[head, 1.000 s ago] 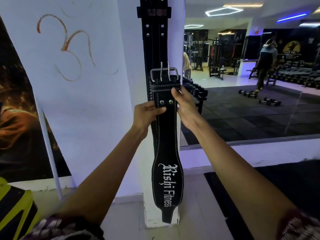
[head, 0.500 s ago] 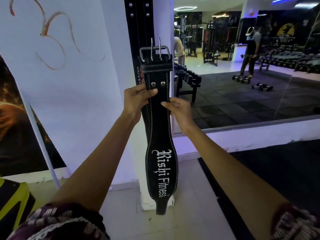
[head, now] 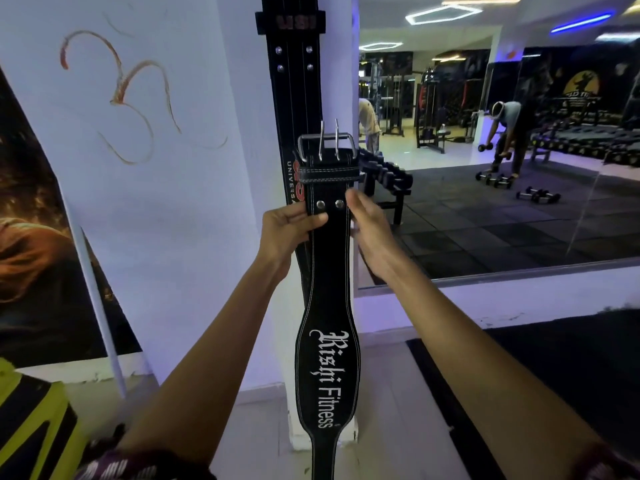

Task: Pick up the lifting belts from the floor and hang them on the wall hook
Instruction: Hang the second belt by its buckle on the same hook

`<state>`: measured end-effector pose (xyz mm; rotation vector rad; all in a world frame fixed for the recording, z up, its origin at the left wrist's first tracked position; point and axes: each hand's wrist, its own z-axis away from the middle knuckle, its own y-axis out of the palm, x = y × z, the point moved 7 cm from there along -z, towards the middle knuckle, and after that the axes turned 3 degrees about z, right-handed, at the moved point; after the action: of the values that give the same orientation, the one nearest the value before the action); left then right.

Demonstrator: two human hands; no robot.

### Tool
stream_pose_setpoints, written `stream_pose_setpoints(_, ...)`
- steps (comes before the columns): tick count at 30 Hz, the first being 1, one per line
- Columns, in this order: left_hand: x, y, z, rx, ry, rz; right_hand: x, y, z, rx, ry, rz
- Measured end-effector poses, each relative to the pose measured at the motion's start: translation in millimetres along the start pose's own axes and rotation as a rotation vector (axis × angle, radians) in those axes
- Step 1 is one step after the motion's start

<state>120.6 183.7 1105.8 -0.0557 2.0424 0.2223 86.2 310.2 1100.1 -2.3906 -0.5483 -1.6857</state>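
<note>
A black lifting belt [head: 327,341] with white "Rishi Fitness" lettering hangs upright in front of a white pillar, its steel buckle [head: 325,147] on top. My left hand [head: 287,230] grips its left edge just under the two rivets. My right hand [head: 367,226] is against the belt's right edge with its fingers behind the strap; I cannot tell whether it grips. Behind it a second black belt [head: 294,81] hangs flat on the pillar from above the frame. The hook is out of view.
A wall mirror [head: 485,202] to the right reflects gym machines, a dumbbell rack and a person bending over dumbbells. A poster [head: 41,237] and a white pole [head: 100,313] stand at the left. A yellow-black object [head: 31,420] lies bottom left, a dark mat [head: 554,358] bottom right.
My right hand has moved from the belt's front to its right edge. The view has tilted back up, so the hanging belt's logo patch shows again.
</note>
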Motion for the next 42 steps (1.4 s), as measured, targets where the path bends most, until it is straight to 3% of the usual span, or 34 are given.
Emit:
stream_pose_setpoints(4, 44.2, -8.1, 21.0, 0.003, -0.061, -0.063, 17.7, 3.8, -7.1, -0.05, 0.01, -0.227)
stream_pose_setpoints(8, 117.9, -24.7, 82.4, 0.123, -0.328, -0.312, 15.8, -1.8, -7.5, -0.127, 0.021, -0.283)
stream_pose_setpoints(10, 102.0, -21.2, 67.5, 0.115, -0.275, -0.292, 11.4, 0.2, -4.6, -0.137, 0.036, -0.299)
stream_pose_setpoints(13, 66.4, -12.9, 36.5, -0.023, -0.181, -0.088, 11.3, 4.0, -0.6, -0.135, 0.047, -0.292)
stream_pose_setpoints(15, 83.7, -15.0, 46.8, -0.05, -0.145, -0.134, 13.7, -1.5, -1.5, -0.17, 0.04, -0.285)
stream_pose_setpoints(20, 180.8, -36.1, 111.7, 0.317, -0.421, -0.543, 7.1, -14.0, -5.1, -0.151, 0.066, -0.309)
stream_pose_setpoints(22, 155.1, -26.3, 90.2, 0.316, -0.394, -0.509, 4.3, -14.0, -7.8, -0.127, 0.06, -0.278)
stream_pose_setpoints(27, 25.8, 12.6, 21.0, 0.043, -0.085, -0.163, 2.9, -7.9, -12.7, -0.045, 0.027, -0.246)
stream_pose_setpoints(30, 13.7, 17.7, 17.8, -0.032, -0.029, -0.144, 9.6, -10.2, -18.2, -0.063, -0.003, -0.244)
stream_pose_setpoints(35, 2.3, 17.3, 14.7, -0.129, 0.035, -0.067, -6.4, -14.1, -9.1, -0.063, -0.057, -0.031)
stream_pose_setpoints(42, 3.0, 17.1, 14.8, -0.093, 0.011, -0.072, -4.2, -5.3, -12.4, -0.062, 0.001, -0.046)
